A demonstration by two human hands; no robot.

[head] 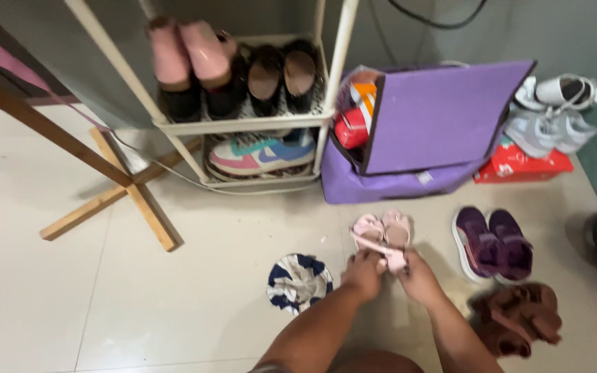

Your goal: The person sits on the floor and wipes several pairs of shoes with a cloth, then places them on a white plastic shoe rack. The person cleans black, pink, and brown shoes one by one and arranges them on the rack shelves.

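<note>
— Pink sandals (382,233) sit on the floor (174,297), side by side, in front of the purple bag (430,124). Do you see my hands?

— Yes. What are they doing?

— My left hand (363,272) and my right hand (417,276) are both down at the heel end of the pink sandals. The fingers are curled and pinching the straps.

— What is close by?

— A blue and white striped cloth (299,282) lies just left of my left hand. Purple shoes (492,243) are to the right, and brown sandals (516,319) are nearer to me. A white shoe rack (257,103) stands behind, with boots and a colourful sneaker (262,153) in it.
</note>
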